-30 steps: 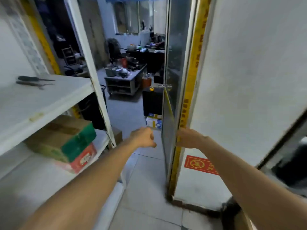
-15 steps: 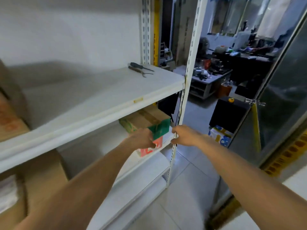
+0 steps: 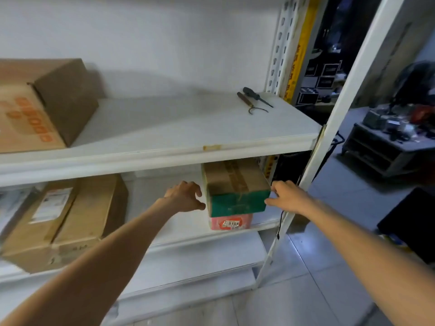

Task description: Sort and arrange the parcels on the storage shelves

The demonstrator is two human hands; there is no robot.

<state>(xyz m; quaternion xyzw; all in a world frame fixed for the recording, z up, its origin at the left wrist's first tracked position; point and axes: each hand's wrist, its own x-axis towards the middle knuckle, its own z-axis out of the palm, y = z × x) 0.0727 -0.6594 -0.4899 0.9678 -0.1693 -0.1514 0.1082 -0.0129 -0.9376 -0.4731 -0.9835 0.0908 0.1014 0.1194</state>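
Middle shelf, right end: brown box with green front (image 3: 237, 203) stacked on a pink box (image 3: 229, 223). The pink box has a white sticker reading "0164"; other print is too small to read. Left hand (image 3: 183, 196) is just left of the green-front box, fingers spread and loosely bent, thumb tip at its left edge, holding nothing. Right hand (image 3: 286, 196) is at the box's right front corner, fingers spread, thumb touching the green face, no closed grip. White metal rack (image 3: 164, 151). Top shelf: big carton (image 3: 35, 107) far left with sideways orange lettering I can't read; screwdriver (image 3: 256, 96) and hook tool (image 3: 249, 104) far right. Middle shelf left: taped carton (image 3: 66, 220) with a white shipping label, text blurred. Yellow strip (image 3: 296, 55) behind the post, writing unreadable.
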